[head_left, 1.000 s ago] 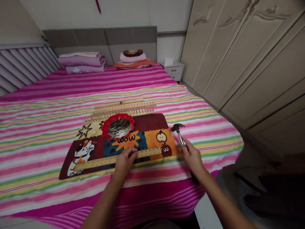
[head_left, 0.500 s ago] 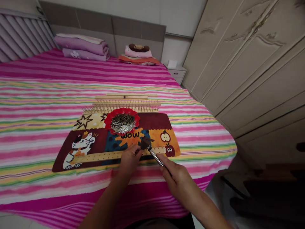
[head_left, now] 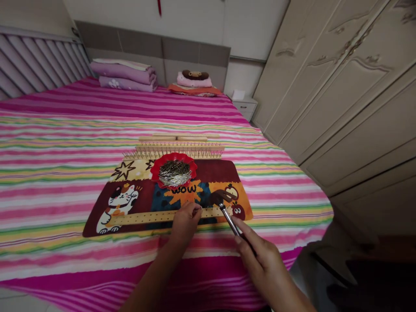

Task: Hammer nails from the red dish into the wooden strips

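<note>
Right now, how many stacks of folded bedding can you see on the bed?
2: a purple stack at left and a pink-and-orange stack at right, both near the headboard.

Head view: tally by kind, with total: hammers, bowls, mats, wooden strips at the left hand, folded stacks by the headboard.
Hammer: 1
Red bowl: 1
Mat: 1
Wooden strip at the left hand: 1
Folded stacks: 2 (lilac stack, pink-and-orange stack)
Total: 6

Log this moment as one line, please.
left hand: at wooden strip, grip unclear | right hand: holding hammer | bowl: nails inside | wooden strip: on mat
</note>
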The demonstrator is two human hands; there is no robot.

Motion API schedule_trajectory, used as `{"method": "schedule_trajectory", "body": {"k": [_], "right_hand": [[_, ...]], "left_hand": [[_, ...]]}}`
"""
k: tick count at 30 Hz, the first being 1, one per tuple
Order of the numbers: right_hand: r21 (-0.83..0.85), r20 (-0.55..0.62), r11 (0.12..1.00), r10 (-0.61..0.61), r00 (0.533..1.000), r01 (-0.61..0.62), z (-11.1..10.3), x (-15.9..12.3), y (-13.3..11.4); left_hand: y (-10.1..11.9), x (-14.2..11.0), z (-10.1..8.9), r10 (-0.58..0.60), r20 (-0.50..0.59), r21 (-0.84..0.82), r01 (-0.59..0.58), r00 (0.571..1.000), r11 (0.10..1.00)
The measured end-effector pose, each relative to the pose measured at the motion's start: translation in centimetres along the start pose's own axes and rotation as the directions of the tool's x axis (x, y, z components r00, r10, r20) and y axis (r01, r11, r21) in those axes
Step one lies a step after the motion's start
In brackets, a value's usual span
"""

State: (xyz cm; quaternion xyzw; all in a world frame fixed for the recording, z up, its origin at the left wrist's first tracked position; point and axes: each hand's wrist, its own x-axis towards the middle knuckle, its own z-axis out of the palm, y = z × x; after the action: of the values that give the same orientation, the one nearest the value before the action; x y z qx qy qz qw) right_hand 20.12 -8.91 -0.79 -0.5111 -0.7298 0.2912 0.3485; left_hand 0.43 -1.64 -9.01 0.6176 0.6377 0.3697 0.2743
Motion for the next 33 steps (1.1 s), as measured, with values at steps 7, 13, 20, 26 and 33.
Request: {"method": "schedule_trajectory", "body": {"k": [7, 13, 20, 26, 33], "right_hand": [[0.024, -0.078, 0.995, 0.1, 0.992, -0.098, -0.7, -2.6, 2.2], [0.06, -0.131, 0.983, 0.181, 0.975, -0.175, -1.1, -3.6, 3.2], [0.025, -0.169, 0.99, 0.142, 0.975, -0.14, -1.0, -3.5, 3.8], [0.013, -0.202, 0.994, 0.106, 0.974, -0.105, -0.8, -3.6, 4.0], [0.023, -0.179, 0.992, 0.128, 0.975, -0.126, -0.4, -3.7, 3.8]], "left_hand": [[0.1, 4.1, -5.2, 0.007, -0.136, 0.239, 0.026, 0.991, 0.971], [-0.5, 9.9, -6.9, -0.022, -0.062, 0.652, 0.057, 0.998, 0.756], [-0.8, 11.3, -6.3, -0.097, -0.037, 0.665, 0.097, 0.995, 0.741], [-0.9, 11.1, -7.5, -0.088, -0.077, 0.539, 0.116, 0.993, 0.834], [0.5, 8.2, -8.4, -0.247, -0.038, -0.349, 0.218, 0.968, 0.911]]}}
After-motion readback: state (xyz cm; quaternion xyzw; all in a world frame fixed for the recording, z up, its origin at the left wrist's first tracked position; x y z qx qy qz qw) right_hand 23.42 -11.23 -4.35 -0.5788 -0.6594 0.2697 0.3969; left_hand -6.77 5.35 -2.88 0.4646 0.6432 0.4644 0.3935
